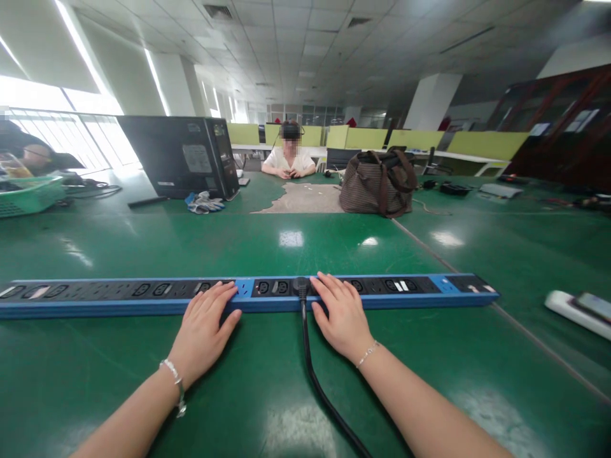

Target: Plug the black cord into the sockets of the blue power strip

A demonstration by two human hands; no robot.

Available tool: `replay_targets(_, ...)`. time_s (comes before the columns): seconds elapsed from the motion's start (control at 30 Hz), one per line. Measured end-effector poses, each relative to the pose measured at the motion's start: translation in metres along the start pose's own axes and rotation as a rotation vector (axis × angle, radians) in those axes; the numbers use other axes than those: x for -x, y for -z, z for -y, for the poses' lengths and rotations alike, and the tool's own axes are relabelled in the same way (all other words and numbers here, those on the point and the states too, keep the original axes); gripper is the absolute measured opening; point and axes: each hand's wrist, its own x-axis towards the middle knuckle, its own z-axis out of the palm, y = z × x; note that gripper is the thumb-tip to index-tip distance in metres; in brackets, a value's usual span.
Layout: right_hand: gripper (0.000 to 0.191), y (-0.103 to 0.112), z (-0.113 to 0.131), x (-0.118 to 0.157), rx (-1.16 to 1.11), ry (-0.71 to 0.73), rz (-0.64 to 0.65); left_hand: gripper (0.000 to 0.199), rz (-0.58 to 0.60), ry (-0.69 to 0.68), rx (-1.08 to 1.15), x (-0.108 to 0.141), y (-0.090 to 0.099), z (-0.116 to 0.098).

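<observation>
1. We have a long blue and black power strip (277, 305) lying across the green table (119, 254) right in front of us, running from the left edge of the view to the right.
2. We hold our left hand (205, 327) open, palm down, its fingers resting on the strip beside a blue socket section; it grips nothing.
3. We hold our right hand (342, 315) open too, palm down, its fingertips on the strip just right of the black plug (300, 287).
4. We see that plug seated in the strip between our hands, its thick black cable (312, 372) curving over the table towards us.
5. We wear a bracelet on each wrist.
6. To our right, a white bar (573, 309) lies on the table near the strip's end, with a dark flat device on it.
7. Farther back we see a black computer case (179, 159) with gloves (204, 202) before it, a brown bag (377, 181) and, at left, a green basket (31, 198).
8. Across from us sits a person (289, 159) in a white top and headset, hands together.
</observation>
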Motion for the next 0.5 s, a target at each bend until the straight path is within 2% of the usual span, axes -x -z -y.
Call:
replay_targets(0.13,0.044,-0.003,0.006,-0.004,-0.036,0.034,0.046,0.041,-0.01,-0.098,0.117,-0.024,0.002,-0.038)
replay_targets(0.23,0.043,-0.006,0.006,-0.004,-0.05,0.037,0.048,0.044,0.091,-0.252,0.156,-0.051,-0.004,-0.073)
replay_targets(0.3,0.043,-0.008,0.007,-0.003,-0.055,0.037,0.037,0.045,0.144,-0.3,0.185,-0.065,-0.011,-0.091)
replay_targets(0.4,0.045,-0.012,0.008,-0.001,-0.049,0.017,0.005,0.034,0.138,-0.257,0.241,-0.076,-0.022,-0.102)
replay_targets(0.5,0.049,-0.014,0.008,-0.001,-0.017,-0.058,-0.034,0.03,0.095,-0.241,0.259,-0.076,-0.029,-0.1)
